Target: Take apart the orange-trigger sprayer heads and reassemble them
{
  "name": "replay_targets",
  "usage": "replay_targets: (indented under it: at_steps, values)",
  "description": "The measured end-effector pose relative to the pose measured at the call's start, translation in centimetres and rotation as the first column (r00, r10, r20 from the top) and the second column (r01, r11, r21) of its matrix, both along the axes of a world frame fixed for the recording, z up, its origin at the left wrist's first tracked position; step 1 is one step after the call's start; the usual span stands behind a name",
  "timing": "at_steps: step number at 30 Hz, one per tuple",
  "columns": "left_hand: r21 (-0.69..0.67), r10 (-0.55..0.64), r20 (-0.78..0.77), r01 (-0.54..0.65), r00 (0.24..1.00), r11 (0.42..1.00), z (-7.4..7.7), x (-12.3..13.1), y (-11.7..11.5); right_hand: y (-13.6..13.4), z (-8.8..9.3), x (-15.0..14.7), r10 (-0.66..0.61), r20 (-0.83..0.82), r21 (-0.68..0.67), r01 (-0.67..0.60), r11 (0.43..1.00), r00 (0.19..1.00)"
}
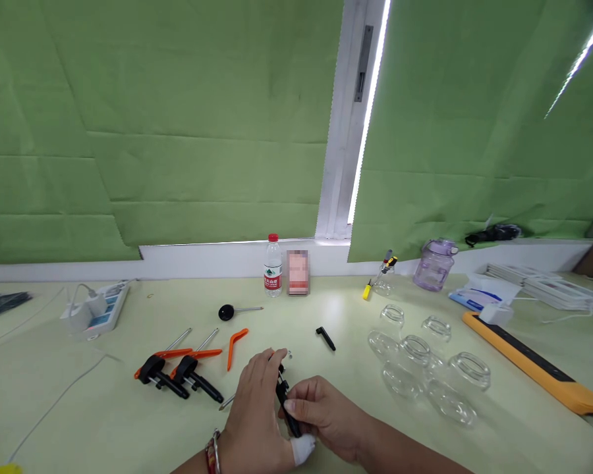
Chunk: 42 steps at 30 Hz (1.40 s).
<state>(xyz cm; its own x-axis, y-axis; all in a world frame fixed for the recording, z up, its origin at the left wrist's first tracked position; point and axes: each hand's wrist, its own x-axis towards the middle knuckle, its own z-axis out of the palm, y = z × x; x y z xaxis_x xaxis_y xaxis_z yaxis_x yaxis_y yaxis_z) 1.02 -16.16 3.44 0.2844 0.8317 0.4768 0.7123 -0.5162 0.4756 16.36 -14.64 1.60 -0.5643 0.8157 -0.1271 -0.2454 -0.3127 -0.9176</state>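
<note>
Close to the table's front edge, my left hand (257, 411) is curled over a slim black handle-like part (288, 413), its thumb wrapped in white. Thumb and fingers of my right hand (326, 415) pinch the same part from the right side. A metal rod tip (227, 402) sticks out left of my left hand; what it belongs to is hidden. Farther left lie two black assemblies (165, 376) (200, 380) with orange arms and metal rods. A bent orange piece (234, 347) lies just beyond my left hand. A small black part (326, 338) rests ahead of my right hand.
A ball-handled screwdriver (226, 312) lies behind the orange piece. Several clear glass-like containers (415, 349) stand to the right, beside a long orange-and-black bar (528, 362). At the back are a water bottle (273, 266), a purple jug (433, 265) and a power strip (111, 308).
</note>
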Motion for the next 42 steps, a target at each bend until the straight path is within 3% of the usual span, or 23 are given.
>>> replay_targets:
  at_steps: [4,7,10,13,18,21,27,34,38,42]
  values:
    - [-0.218,-0.045,0.075,0.060,0.996,0.974,1.2,-0.7,-0.1,1.2,-0.4,1.2,0.049,0.129,0.092,-0.061,0.994,0.990]
    - [-0.415,-0.050,0.170,0.117,0.984,0.902,2.3,-1.3,0.1,2.6,-0.7,2.2,-0.090,0.300,0.235,0.018,0.972,0.950]
    - [-0.567,-0.072,0.290,0.232,0.954,0.790,3.4,-1.8,0.2,3.9,-1.2,2.6,-0.372,0.451,0.520,0.100,0.848,0.811]
    - [-0.693,-0.054,0.402,0.342,0.914,0.634,4.2,-2.0,0.3,4.8,-1.7,2.4,-0.530,0.554,0.701,-0.016,0.713,0.641]
    - [-0.772,0.133,0.576,0.484,0.806,0.413,4.7,-2.0,0.6,5.7,-1.8,1.4,-0.581,0.659,0.727,-0.209,0.654,0.478]
    - [-0.779,0.226,0.611,0.526,0.759,0.342,4.4,-2.1,1.0,6.0,-1.6,1.0,-0.593,0.673,0.727,-0.251,0.639,0.442]
    - [-0.781,0.263,0.619,0.546,0.740,0.303,3.8,-2.6,1.7,6.2,-1.8,1.2,-0.582,0.667,0.731,-0.258,0.632,0.465]
    - [-0.787,0.260,0.613,0.546,0.746,0.288,3.6,-2.6,2.0,6.4,-2.4,2.3,-0.549,0.644,0.700,-0.120,0.704,0.533]
    - [-0.786,0.257,0.614,0.548,0.746,0.287,3.6,-2.6,2.1,6.5,-2.2,2.3,-0.529,0.643,0.712,-0.177,0.680,0.554]
    - [-0.758,0.252,0.650,0.590,0.717,0.279,3.3,-2.7,2.3,6.4,-1.5,2.2,-0.527,0.670,0.700,-0.211,0.682,0.522]
